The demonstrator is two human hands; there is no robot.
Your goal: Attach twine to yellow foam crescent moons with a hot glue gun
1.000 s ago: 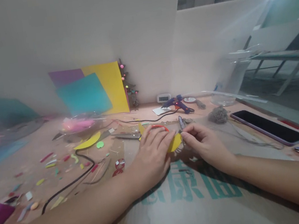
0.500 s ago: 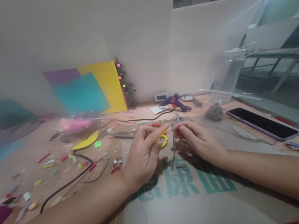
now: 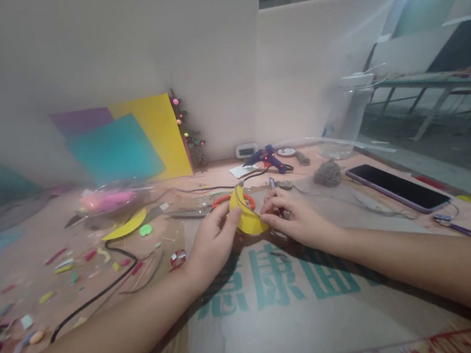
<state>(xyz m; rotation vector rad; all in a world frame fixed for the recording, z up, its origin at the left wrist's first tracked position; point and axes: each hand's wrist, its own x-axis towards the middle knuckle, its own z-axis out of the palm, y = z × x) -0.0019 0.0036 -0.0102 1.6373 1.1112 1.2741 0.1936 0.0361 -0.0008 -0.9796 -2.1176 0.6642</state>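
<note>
A yellow paper crescent [image 3: 248,221] is held up between my two hands, its curved face turned towards me. A thin grey strand, like yarn, seems to run along its inner edge. My left hand [image 3: 212,241] pinches the crescent's left side between thumb and fingers. At its right tip, my right hand [image 3: 296,217] has thumb and fingertips closed. Just behind the crescent lie scissors [image 3: 248,200] with orange-red handles, partly hidden by it. Beneath my hands is a pale sheet [image 3: 241,345] with green printed characters.
Left lie another yellow crescent [image 3: 126,226], a black cord [image 3: 90,296] and scattered colourful bits. Behind stand a glue gun [image 3: 270,160], a small white timer [image 3: 246,151] and coloured sheets [image 3: 111,150]. Right are a grey yarn ball [image 3: 327,173] and a phone [image 3: 397,187].
The yellow crescent has turned from nearly edge-on to face me. My right hand has come in to its right tip. The whole view has shifted slightly.
</note>
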